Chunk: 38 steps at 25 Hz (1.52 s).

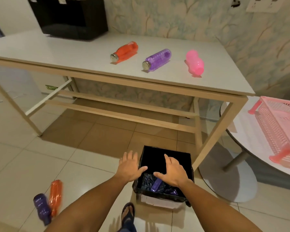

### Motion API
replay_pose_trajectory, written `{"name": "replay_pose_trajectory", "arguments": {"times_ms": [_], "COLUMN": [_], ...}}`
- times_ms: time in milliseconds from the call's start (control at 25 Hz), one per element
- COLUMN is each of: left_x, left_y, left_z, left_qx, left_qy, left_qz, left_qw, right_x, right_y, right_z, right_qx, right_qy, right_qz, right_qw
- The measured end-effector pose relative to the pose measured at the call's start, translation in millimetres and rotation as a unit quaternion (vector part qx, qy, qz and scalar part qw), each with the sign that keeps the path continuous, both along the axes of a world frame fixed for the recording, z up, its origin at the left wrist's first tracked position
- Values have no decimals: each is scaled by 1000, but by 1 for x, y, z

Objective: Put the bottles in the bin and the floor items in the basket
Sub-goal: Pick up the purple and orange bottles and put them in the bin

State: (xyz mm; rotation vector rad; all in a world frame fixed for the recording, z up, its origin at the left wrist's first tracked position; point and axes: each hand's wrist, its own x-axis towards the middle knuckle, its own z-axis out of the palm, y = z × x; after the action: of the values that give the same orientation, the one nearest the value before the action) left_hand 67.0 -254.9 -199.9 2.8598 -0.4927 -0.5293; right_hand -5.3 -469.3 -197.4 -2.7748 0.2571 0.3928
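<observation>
Over the bin [164, 166] we see both hands, left [130, 166] and right [173, 170], spread and holding nothing, three bottles [157, 60] lying on the desk [57, 51], two [48, 200] on the floor, basket [278, 129] at right.

Empty hands [151, 166] over lined bin [190, 162]

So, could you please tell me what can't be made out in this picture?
Head view only:
- Bin contents: dark liner and right hand hide all but one purple shape.
- Pink basket: cut off by the right edge.
- Floor bottles: blurred, caps unclear.
- Pink bottle: overexposed, details lost.
</observation>
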Motion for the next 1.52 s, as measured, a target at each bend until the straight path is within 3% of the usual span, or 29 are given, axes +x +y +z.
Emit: {"name": "replay_pose_trajectory", "arguments": {"times_ms": [480,960,1520], "left_x": [-48,-68,-93], "left_y": [112,278,439], "left_z": [27,41,11], "left_qx": [17,16,28], "left_qy": [-45,-85,-24], "left_qz": [122,147,242], "left_qw": [991,985,969], "right_x": [0,16,15], "right_y": [105,272,432], "right_z": [14,26,19], "right_qx": [-6,-2,11], "right_qy": [-26,-35,-21], "right_qz": [130,193,220], "right_qw": [991,981,975]}}
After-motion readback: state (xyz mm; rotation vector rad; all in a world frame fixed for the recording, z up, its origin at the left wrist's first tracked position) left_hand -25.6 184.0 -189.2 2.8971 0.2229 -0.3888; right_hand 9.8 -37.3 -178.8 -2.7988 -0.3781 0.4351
